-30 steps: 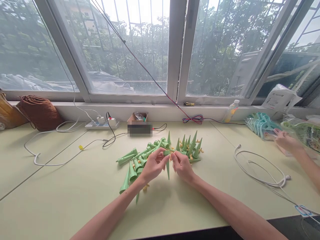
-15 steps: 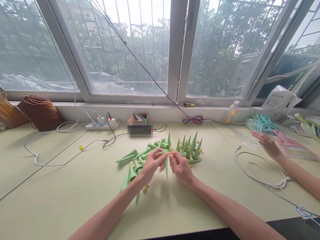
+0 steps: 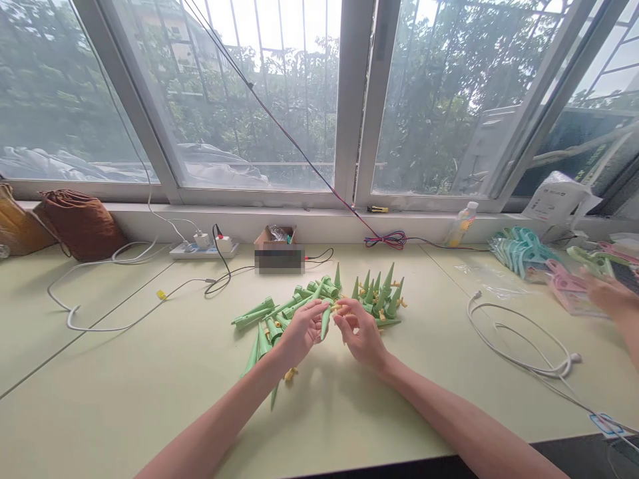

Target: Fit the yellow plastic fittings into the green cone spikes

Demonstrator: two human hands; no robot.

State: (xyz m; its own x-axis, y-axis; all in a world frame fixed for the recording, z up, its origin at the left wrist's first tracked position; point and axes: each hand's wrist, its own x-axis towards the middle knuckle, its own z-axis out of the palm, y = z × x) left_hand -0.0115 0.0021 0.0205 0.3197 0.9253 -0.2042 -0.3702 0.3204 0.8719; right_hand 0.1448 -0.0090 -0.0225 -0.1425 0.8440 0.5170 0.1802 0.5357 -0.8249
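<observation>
My left hand (image 3: 301, 330) is closed on a green watering spike (image 3: 325, 322), whose pointed end tilts down and a little to the left. From the other side, my right hand (image 3: 364, 334) pinches a small yellow valve (image 3: 335, 308) at the spike's upper end. Whether the valve sits fully in the spike cannot be made out. Behind and left of my hands lies a heap of loose green spikes (image 3: 259, 313), some with yellow parts. Several spikes stand point up (image 3: 387, 289) just beyond my right hand. A loose yellow valve (image 3: 290, 374) rests below my left wrist.
A power strip (image 3: 204, 250), a small cardboard box (image 3: 275, 235) and a bottle (image 3: 462, 225) line the window side. White cable (image 3: 519, 339) coils on the right. Another person's hand (image 3: 612, 296) is at the far right, by pink and teal hangers (image 3: 524, 251).
The spike in my left hand has tipped from nearly upright to a slant, its point swinging left. At the right, the other person's hand has moved farther right, onto the items there.
</observation>
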